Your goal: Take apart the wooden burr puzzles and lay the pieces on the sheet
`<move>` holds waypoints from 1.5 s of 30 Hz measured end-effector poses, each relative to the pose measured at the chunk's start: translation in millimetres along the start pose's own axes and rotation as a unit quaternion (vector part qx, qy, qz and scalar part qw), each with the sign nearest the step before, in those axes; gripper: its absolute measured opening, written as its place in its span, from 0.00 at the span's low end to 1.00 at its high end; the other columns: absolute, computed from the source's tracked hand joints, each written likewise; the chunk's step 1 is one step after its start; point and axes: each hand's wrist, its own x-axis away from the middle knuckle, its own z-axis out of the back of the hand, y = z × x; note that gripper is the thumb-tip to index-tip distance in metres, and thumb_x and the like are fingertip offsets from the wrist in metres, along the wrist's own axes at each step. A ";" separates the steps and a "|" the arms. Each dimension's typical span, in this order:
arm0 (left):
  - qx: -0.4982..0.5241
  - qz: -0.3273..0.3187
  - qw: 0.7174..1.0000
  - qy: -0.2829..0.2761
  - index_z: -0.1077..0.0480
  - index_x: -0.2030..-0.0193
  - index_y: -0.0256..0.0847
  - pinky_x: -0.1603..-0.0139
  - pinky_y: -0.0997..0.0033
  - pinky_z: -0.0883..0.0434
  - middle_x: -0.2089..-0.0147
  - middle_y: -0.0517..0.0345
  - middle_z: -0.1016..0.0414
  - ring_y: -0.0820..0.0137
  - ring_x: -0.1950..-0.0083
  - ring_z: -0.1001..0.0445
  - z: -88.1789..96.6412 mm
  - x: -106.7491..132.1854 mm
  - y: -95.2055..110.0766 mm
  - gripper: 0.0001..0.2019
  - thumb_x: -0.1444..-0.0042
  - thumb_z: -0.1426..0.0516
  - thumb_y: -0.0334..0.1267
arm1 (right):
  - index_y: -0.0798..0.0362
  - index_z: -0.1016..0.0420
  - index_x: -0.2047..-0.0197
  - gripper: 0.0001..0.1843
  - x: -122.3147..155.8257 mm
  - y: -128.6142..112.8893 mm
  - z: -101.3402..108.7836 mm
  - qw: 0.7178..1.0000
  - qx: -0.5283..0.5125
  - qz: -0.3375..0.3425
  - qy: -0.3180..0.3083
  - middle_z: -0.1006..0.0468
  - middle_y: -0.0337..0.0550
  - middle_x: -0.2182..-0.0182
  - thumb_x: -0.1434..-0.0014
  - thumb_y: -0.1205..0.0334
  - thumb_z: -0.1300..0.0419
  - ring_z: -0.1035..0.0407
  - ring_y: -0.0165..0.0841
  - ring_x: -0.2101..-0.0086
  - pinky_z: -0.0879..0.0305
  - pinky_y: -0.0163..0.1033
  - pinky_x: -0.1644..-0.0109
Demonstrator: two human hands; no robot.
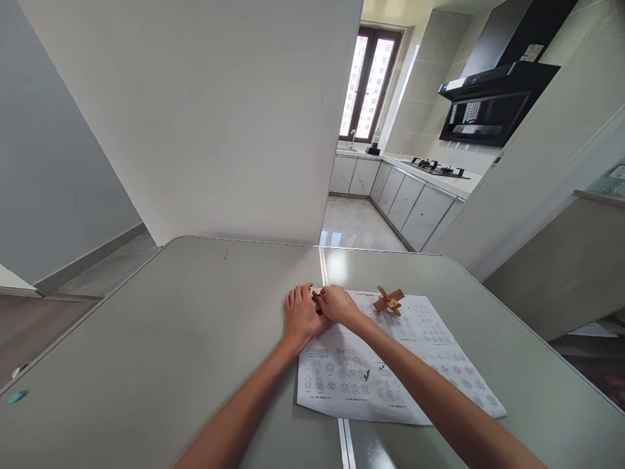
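Note:
A small brown wooden interlocking puzzle [317,302] sits between my two hands, at the upper left corner of a printed paper sheet [361,404]; fingers cover much of it. My left hand [301,314] is curled around its left side, resting low over the table. From the right, my right hand [338,304] pinches the same puzzle with closed fingertips. A second wooden puzzle [389,300], made of crossed flat pieces, stands on the sheet to the right of my right hand. Rows of small diagrams and text cover the paper.
The grey-green table [195,339] has a pale seam running away from me under the sheet. A small teal object [17,397] lies at its far left edge. Beyond the table are a white wall [234,117] and a kitchen with a gas hob [434,167].

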 end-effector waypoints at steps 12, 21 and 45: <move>0.002 -0.037 0.999 -0.023 0.33 0.42 0.46 0.41 0.50 0.36 0.44 0.46 0.26 0.50 0.43 0.29 -0.6 1.7 -4.4 0.24 0.47 0.39 0.35 | 0.55 0.21 0.56 0.11 6.0 -6.9 -3.7 1.000 0.001 0.013 0.014 0.20 0.56 0.54 0.33 0.66 0.45 0.24 0.43 0.56 0.35 0.40 0.58; 0.009 -0.026 0.999 -0.028 0.34 0.41 0.44 0.39 0.50 0.36 0.42 0.45 0.26 0.50 0.41 0.29 2.5 -0.5 -2.1 0.23 0.44 0.39 0.37 | 0.54 0.28 0.42 0.16 36.8 11.4 3.5 0.990 -0.064 0.064 0.111 0.25 0.54 0.45 0.31 0.63 0.45 0.32 0.43 0.43 0.35 0.42 0.42; 0.023 -0.166 0.986 0.019 0.39 0.37 0.44 0.32 0.45 0.37 0.35 0.45 0.36 0.50 0.32 0.38 8.9 5.1 8.1 0.28 0.43 0.37 0.36 | 0.47 0.33 0.77 0.28 92.5 133.7 7.5 0.922 -0.239 -0.241 0.189 0.25 0.42 0.81 0.32 0.40 0.55 0.29 0.41 0.74 0.43 0.41 0.70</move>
